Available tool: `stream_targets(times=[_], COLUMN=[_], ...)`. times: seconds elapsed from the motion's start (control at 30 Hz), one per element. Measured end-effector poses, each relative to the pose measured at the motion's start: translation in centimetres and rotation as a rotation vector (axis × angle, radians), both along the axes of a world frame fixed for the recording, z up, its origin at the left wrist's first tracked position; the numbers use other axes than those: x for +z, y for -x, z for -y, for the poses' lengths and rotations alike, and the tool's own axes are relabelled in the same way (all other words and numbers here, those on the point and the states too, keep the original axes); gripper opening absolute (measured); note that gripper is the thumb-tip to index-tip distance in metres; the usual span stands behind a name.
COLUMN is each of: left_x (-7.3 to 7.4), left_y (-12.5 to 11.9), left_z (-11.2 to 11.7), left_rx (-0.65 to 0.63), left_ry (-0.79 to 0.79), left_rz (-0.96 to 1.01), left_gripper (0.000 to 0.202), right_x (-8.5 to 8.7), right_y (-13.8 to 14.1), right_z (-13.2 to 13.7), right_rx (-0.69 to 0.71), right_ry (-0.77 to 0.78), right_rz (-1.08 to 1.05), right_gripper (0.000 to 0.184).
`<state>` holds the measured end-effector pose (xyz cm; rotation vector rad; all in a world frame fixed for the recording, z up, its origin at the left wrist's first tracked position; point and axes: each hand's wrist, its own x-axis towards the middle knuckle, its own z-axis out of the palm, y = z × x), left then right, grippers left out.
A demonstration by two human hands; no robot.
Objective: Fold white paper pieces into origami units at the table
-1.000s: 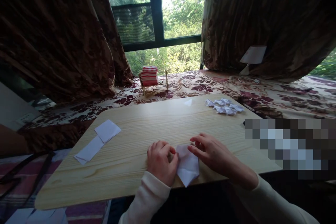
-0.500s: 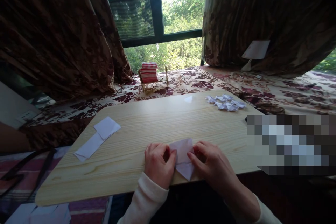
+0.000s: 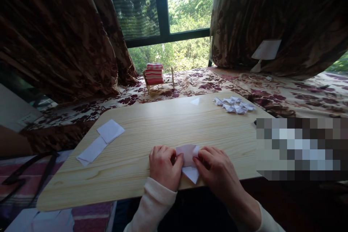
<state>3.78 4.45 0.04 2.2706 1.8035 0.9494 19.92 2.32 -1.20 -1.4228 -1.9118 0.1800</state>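
A partly folded sheet of white paper point(image 3: 188, 156) is held near the front edge of the wooden table point(image 3: 141, 127). Its upper part bends up and over, while a pointed flap lies toward me. My left hand point(image 3: 165, 166) pinches the left side between thumb and fingers. On the opposite side, my right hand point(image 3: 213, 166) grips the paper the same way, with the thumb on the crease. Parts of both side edges are hidden by my fingers.
Several small folded paper pieces point(image 3: 234, 104) lie at the table's back right. To the left are flat paper pieces point(image 3: 111, 131). Beyond the table stand a small rack with striped cloths point(image 3: 154, 74) and a lamp point(image 3: 266, 50). A blurred-out area covers the right side.
The paper's upper part has been bent over toward me, so it looks shorter and curved. My hands keep their grip on both sides, the right thumb slightly closer to the crease.
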Motion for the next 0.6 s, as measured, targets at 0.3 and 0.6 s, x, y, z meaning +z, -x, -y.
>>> stream_targets(times=[0.3, 0.6], left_x=[0.1, 0.1], left_y=[0.1, 0.3], left_z=[1.7, 2.0], left_rx=[-0.059, -0.053], left_ry=[-0.098, -0.166], left_rz=[-0.084, -0.076], left_gripper=[0.01, 0.018], right_x=[0.4, 0.8], right_y=[0.2, 0.3], right_z=[0.5, 0.5], right_rx=[0.045, 0.101], right_ry=[-0.079, -0.067], right_rz=[0.075, 0.105], right_gripper=[0.013, 0.021])
